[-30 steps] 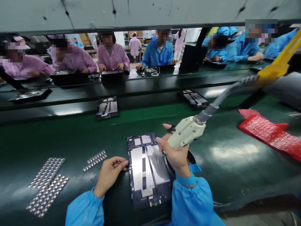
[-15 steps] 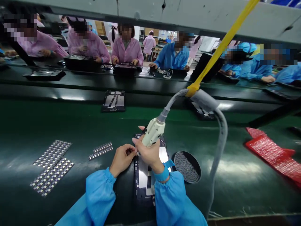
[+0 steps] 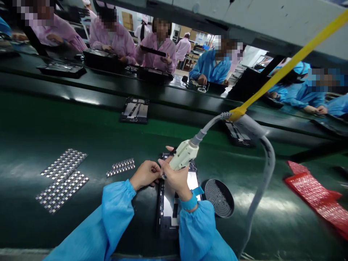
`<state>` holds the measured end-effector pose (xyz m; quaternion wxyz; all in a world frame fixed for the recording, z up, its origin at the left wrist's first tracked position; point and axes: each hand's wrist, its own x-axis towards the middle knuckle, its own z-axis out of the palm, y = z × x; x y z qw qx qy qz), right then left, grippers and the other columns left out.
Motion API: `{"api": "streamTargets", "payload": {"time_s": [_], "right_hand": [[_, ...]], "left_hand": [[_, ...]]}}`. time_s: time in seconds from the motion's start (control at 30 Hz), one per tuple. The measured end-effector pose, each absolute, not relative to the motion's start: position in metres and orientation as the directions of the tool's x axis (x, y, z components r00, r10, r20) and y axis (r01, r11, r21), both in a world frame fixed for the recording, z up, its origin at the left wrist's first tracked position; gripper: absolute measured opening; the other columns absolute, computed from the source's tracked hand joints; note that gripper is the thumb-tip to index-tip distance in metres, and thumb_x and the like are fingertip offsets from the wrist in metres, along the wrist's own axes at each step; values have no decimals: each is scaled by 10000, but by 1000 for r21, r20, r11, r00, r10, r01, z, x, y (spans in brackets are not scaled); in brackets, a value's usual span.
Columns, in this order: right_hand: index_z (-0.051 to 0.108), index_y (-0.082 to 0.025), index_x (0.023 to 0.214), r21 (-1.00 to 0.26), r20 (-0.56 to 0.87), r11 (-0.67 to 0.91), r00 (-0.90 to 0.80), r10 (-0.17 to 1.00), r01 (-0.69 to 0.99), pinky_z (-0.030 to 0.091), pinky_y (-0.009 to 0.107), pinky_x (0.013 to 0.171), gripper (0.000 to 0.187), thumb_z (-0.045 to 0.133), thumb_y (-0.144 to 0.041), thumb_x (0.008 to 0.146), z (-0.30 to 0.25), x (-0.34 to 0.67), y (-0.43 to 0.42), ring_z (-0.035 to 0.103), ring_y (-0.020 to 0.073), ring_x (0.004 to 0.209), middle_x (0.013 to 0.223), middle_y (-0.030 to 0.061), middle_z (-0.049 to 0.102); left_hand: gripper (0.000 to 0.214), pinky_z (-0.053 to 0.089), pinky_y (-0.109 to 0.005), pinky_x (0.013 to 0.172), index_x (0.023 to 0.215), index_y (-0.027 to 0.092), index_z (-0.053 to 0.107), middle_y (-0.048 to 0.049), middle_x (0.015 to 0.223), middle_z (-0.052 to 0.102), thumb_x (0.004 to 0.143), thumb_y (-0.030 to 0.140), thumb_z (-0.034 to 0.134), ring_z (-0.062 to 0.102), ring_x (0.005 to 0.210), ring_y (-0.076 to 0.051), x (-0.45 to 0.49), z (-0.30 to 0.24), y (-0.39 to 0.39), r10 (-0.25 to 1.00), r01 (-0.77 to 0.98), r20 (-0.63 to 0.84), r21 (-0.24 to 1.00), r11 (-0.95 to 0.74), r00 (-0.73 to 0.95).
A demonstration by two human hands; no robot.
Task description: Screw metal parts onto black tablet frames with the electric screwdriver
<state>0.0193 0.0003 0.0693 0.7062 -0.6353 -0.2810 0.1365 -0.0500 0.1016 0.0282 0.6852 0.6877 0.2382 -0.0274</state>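
Observation:
My right hand [image 3: 176, 178] is wrapped round a pale cream electric screwdriver [image 3: 184, 155], tilted over an opened tablet-like device [image 3: 169, 206]. The screwdriver's tip is hidden by my fingers. My left hand [image 3: 146, 174] has its fingers pinched together at the device's left edge, close to the right fingertips. Whatever those fingers hold, if anything, is too small to make out. The device lies flat, with a black frame and silvery inner plates. A round dark dish with a dimpled floor [image 3: 219, 198] sits just right of it.
Sheets of small chequered parts [image 3: 63, 181] and a smaller strip [image 3: 121, 167] lie left. A grey cable [image 3: 268, 170] hangs from a yellow strap [image 3: 293, 69]. Red bubble wrap [image 3: 312, 192] lies right. Further devices [image 3: 135, 110] rest ahead; co-workers sit across the bench.
The view has shifted and tilted slightly. My hands keep nearly the same hold at the device's left edge. Across the bench, a co-worker in pink has lifted a dark flat piece.

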Motion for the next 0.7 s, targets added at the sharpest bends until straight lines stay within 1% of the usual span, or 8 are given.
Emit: {"api": "streamTargets", "payload": {"time_s": [0.17,0.23,0.33,0.4,0.5,0.57,0.7], "right_hand": [[552,-179,1198,-972,222,189,797,561,138,483,258,461,468,721,-262,770,75,19,-3,539,121,423,559,-68,549],[544,-186,1212,-972,220,197,805,550,131,482,252,450,488,725,-252,764,77,19,-4,535,116,407,554,-77,543],[526,-194,1238,-968,234,203,814,532,146,479,247,441,516,725,-243,764,78,19,-4,531,113,401,552,-83,538],[527,-187,1238,-970,236,181,808,540,162,491,258,470,509,722,-241,771,75,19,-3,546,121,433,567,-72,550],[538,-183,1226,-973,231,135,800,554,187,501,265,510,498,726,-239,768,70,18,0,562,128,485,591,-57,563],[544,-188,1216,-973,230,128,795,562,191,491,257,506,489,726,-235,765,66,18,1,555,123,486,592,-60,558],[550,-178,1201,-974,227,133,787,573,183,478,247,498,464,718,-221,771,63,18,4,544,116,482,593,-57,553]], "left_hand": [[343,468,-185,426,668,138,572,17,534,593,643,424,760,599,495,-119,-54,31,100,293,373,-386,922,100,875],[349,468,-189,429,666,140,571,15,529,595,649,437,755,598,490,-119,-54,31,99,291,387,-405,914,117,867],[279,456,-180,410,682,140,570,15,534,597,693,371,725,599,478,-116,-53,29,99,318,406,-417,908,103,852],[220,453,-171,402,693,135,570,10,543,606,711,306,708,611,485,-119,-51,28,99,322,415,-422,905,93,848],[134,471,-170,417,721,118,600,-6,559,627,726,227,676,625,497,-120,-49,30,101,292,423,-433,901,101,853],[87,485,-172,428,743,106,621,-15,567,636,737,191,643,633,509,-122,-49,31,103,270,429,-443,897,111,855],[66,489,-164,431,754,100,621,-25,589,645,757,160,593,642,528,-120,-49,33,104,247,437,-453,891,118,857]]}}
